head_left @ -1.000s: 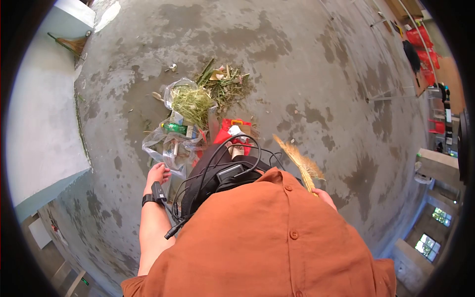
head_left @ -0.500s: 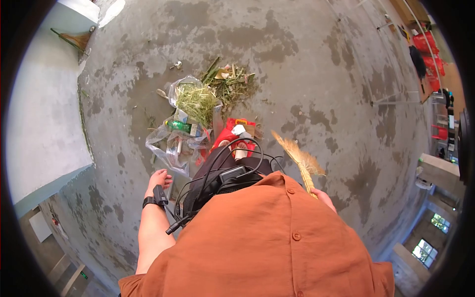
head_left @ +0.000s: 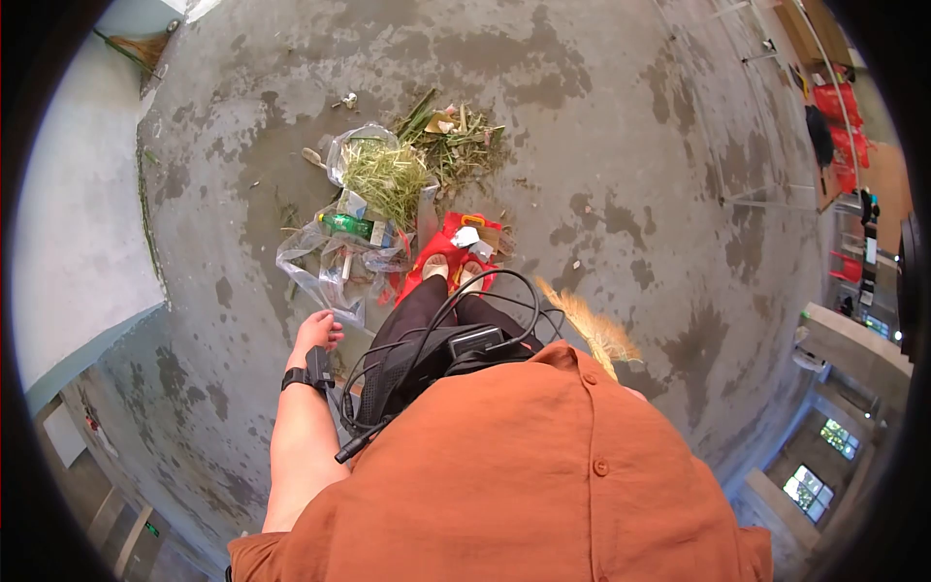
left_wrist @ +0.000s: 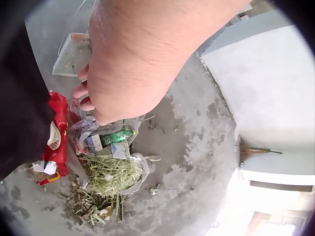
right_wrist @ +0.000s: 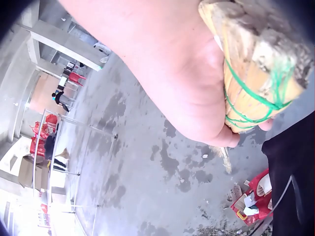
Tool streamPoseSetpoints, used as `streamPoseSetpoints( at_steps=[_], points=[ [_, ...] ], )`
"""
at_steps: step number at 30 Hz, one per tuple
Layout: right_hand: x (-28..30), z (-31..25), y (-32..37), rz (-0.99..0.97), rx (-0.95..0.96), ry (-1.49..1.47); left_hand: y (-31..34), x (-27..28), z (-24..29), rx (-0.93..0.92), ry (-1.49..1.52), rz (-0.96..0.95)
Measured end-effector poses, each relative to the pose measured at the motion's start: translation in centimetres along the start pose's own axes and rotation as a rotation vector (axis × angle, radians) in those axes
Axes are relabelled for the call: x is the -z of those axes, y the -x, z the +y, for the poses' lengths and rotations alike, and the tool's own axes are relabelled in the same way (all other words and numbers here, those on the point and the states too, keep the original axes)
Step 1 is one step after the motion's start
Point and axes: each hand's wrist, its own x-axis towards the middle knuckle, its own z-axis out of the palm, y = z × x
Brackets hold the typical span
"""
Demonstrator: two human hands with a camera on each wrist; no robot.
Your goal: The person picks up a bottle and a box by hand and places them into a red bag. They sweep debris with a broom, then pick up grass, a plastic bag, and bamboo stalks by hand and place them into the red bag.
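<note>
My right hand (right_wrist: 192,93) grips the handle of a straw hand broom (right_wrist: 256,83), bound with green string at its end. In the head view the broom's bristles (head_left: 603,328) fan out to the right of the body, and the shirt hides nearly all of that hand. My left hand (head_left: 318,334) hangs with loosely bent fingers and holds nothing. Near it lie a clear plastic bag (head_left: 303,254), a green bottle (head_left: 346,225) and a heap of dry grass (head_left: 388,181). A flat, pale-edged tray (left_wrist: 72,58) shows beyond the left fingers in the left wrist view.
Plant scraps (head_left: 464,145) lie beyond the grass. A red bag (head_left: 447,233) is spread around the person's feet. Black cables (head_left: 529,286) hang at the waist. A white wall (head_left: 82,209) runs along the left, with another broom (head_left: 136,53) against it. A person (right_wrist: 60,100) is far off.
The right hand with the broom has slipped mostly behind the shirt. The left hand has shifted slightly right, still holding nothing. More of the feet and red bag shows.
</note>
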Motion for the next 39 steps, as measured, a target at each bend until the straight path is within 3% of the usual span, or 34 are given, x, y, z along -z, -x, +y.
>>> streamPoseSetpoints(
  at_steps=[5,7,8,11,15,20,31,33,36,39],
  points=[
    [-1.0,1.1,-0.3,0.012,-0.063,0.016,-2.9,3.2,-3.5,0.036,0.021,0.038],
    [-2.2,1.2,0.1,0.009,0.01,0.048,-2.4,3.8,-4.0,0.037,0.029,0.055],
    [-6.5,-0.8,5.8,-0.014,-0.046,-0.058,-2.2,3.8,-3.9,0.059,0.05,0.065],
    [-5.6,1.8,4.3,-0.069,0.073,-0.014,-2.2,3.6,-2.8,0.094,0.025,0.052],
    [-5.6,1.7,4.5,-0.034,0.071,-0.006,-3.1,1.8,0.2,0.03,-0.043,0.056],
    [-5.3,-1.5,4.0,-0.086,0.062,0.063,-2.2,-1.6,3.9,-0.088,-0.041,-0.008],
    [-2.5,-7.7,0.6,-0.11,0.108,0.061,0.2,-6.4,6.6,-0.048,-0.065,0.047],
    [-2.5,-9.6,0.9,-0.088,0.157,0.225,0.8,-7.3,6.3,-0.046,-0.059,0.071],
    [-3.0,-12.1,0.0,-0.055,0.046,0.052,2.2,-6.5,6.3,-0.071,0.001,0.007],
    [-3.7,-13.7,-1.0,-0.127,0.062,0.084,4.3,-4.9,6.0,-0.013,-0.088,0.039]
  ],
)
